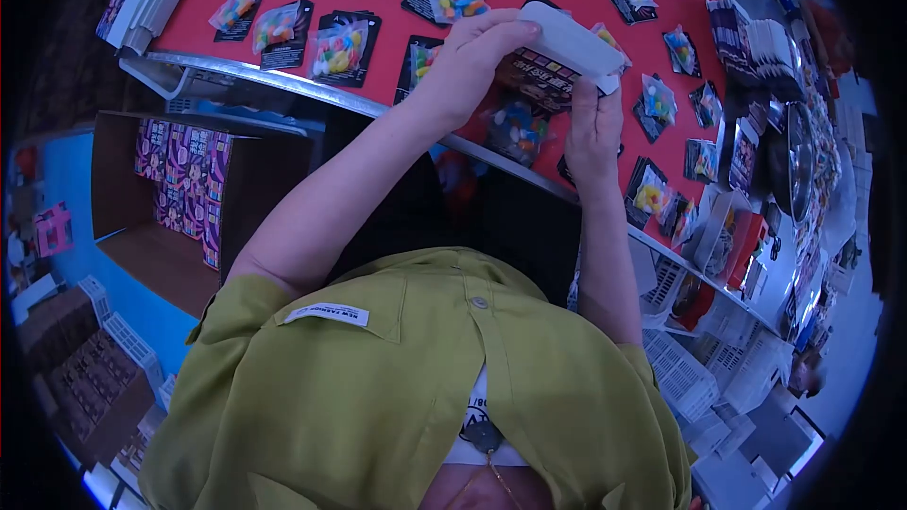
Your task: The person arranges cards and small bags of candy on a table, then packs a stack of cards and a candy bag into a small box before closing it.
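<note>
Between my two hands is a small printed box [574,45], its pale side turned up and its dark printed side toward me. My left hand [482,61] grips its left end, thumb along the top edge. At its right end, where a pale flap shows, my right hand [593,127] has its fingers against the box. Just below the box lies a clear bag of colored candies [518,129] near the table edge. More candy bags, such as one at the left [338,49], rest on black printed cards on the red table [378,82].
An open carton [142,250] with purple printed boxes [186,179] stands at the left below the table. Flat white boxes [156,5] are stacked at the upper left. A metal bowl [799,161] and a red container [746,250] are at the right, with white baskets [680,364] beneath.
</note>
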{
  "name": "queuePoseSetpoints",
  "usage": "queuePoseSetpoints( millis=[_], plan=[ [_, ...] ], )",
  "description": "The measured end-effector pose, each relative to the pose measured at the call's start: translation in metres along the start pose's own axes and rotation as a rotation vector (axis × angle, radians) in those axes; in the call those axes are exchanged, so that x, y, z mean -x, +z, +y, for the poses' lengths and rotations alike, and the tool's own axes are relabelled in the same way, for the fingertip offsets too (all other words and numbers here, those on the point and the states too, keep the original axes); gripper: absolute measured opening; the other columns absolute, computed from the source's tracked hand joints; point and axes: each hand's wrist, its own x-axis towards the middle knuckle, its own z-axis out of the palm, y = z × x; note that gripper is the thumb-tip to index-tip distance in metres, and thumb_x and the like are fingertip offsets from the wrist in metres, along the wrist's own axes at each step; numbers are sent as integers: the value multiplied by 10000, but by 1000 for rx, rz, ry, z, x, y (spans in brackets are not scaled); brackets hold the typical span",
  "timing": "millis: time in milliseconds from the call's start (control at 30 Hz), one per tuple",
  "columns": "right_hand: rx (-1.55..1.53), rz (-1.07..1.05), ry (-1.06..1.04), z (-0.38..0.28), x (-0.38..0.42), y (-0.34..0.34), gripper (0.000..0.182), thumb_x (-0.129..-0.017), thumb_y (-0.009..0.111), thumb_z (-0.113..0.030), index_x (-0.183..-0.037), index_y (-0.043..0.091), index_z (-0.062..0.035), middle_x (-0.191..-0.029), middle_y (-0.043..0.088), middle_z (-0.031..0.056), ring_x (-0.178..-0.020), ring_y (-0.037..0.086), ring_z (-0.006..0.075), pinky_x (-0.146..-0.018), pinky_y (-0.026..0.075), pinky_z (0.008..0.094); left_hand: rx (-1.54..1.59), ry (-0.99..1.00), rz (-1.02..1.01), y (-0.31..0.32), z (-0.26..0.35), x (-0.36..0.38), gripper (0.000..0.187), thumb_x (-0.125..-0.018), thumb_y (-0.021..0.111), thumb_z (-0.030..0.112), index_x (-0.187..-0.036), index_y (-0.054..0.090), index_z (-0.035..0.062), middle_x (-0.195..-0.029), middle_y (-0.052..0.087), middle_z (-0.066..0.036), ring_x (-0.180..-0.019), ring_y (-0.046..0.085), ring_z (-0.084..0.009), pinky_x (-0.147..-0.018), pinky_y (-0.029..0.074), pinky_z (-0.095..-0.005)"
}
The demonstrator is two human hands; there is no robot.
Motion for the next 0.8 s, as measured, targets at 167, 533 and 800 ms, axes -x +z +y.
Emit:
queuePoseSetpoints(
  millis=[167, 533, 800],
  plan=[
    [-78, -51, 56, -5, -6, -5, 434, -997, 406, -302, -1308, 388, 1, -1173, 532, 110, -1108, 481, 167, -967, 362, 303, -26, -113, -38, -2, 15, -12, 375, -864, 449, 241, -1131, 577, 10, -1016, 573, -104, -958, 546, -163, -807, 456, -302],
    [-667, 88, 201, -13, -8, -10, 263, -926, 536, -96, -1160, 584, 14, -1111, 618, 93, -1068, 549, 172, -934, 412, 312, -46, 153, -208, -7, -6, -14, 283, -884, 490, 87, -1139, 611, 70, -1024, 617, -80, -961, 612, -154, -810, 520, -275],
    [699, -6, -558, -13, -5, -33, 297, -853, 626, -119, -1140, 627, -44, -1065, 627, 114, -934, 607, 228, -803, 493, 335, -869, 865, -309, -28, -11, -23, 362, -860, 628, 192, -1205, 585, 90, -1129, 614, -118, -1026, 616, -231, -784, 539, -301]
  ],
)
